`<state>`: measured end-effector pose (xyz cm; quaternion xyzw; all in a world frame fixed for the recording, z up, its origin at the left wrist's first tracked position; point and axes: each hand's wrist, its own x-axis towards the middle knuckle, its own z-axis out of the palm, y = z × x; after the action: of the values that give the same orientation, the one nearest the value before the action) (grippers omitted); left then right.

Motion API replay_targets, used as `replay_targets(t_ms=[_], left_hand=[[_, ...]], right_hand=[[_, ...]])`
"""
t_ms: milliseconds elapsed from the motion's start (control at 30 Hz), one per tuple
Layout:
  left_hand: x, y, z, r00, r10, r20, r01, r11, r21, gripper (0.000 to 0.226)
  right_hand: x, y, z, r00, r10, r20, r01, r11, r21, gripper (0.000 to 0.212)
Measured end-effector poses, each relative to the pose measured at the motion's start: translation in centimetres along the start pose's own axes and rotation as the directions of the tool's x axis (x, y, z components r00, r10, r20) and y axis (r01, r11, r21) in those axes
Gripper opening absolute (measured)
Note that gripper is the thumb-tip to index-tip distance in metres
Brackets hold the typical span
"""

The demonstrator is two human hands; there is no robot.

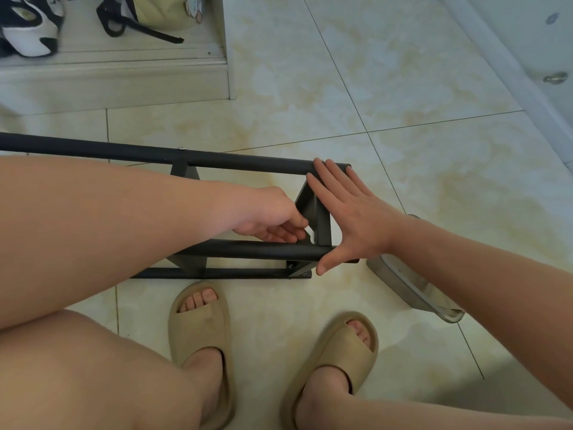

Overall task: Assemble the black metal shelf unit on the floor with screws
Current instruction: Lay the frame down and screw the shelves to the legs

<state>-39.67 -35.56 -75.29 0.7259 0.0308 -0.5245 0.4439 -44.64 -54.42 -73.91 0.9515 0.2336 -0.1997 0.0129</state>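
The black metal shelf frame (248, 251) lies on its side on the tiled floor, two round tubes running left to right and joined by cross brackets. My right hand (347, 218) lies flat against the right end bracket (319, 218), fingers on the end of the far tube (248, 161), thumb on the near tube's end. My left hand (266, 215) reaches between the tubes. Its fingertips pinch a small pale piece (311, 235) at the bracket's inner face; I cannot tell what it is. One screw head (181, 148) shows on the far tube, another (290, 265) on the lower corner.
A clear plastic container (412, 283) lies on the floor right of the frame, partly under my right forearm. My feet in beige slippers (198, 336) stand just in front of the frame. A low shoe shelf (124, 79) with sneakers (28, 29) stands at the back left.
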Motion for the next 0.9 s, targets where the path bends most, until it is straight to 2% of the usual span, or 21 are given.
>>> replay_targets(t_ms=[200, 433, 600, 733, 900], left_hand=[[-0.1, 0.3, -0.4, 1.0, 0.017, 0.01, -0.016, 0.998, -0.063, 0.011], [0.3, -0.4, 0.3, 0.998, 0.048, 0.044, -0.034, 0.958, -0.284, 0.018], [0.8, -0.5, 0.5, 0.995, 0.1, -0.03, -0.105, 0.963, -0.248, 0.013], [0.8, -0.5, 0.2, 0.993, 0.112, -0.025, -0.114, 0.97, -0.212, 0.007], [0.9, -0.7, 0.5, 0.993, 0.117, -0.028, -0.12, 0.949, -0.291, 0.03]], right_hand=[[0.1, 0.0, -0.1, 1.0, 0.0, 0.004, 0.0, 1.0, 0.003, 0.152], [0.1, 0.0, 0.0, 1.0, 0.002, -0.004, -0.002, 1.0, -0.001, 0.152], [0.0, 0.0, -0.1, 1.0, 0.003, -0.005, -0.003, 1.0, -0.008, 0.152], [0.0, -0.1, -0.1, 1.0, 0.005, -0.001, -0.005, 1.0, -0.003, 0.151], [0.0, 0.0, -0.1, 1.0, 0.006, 0.002, -0.006, 1.0, -0.002, 0.151]])
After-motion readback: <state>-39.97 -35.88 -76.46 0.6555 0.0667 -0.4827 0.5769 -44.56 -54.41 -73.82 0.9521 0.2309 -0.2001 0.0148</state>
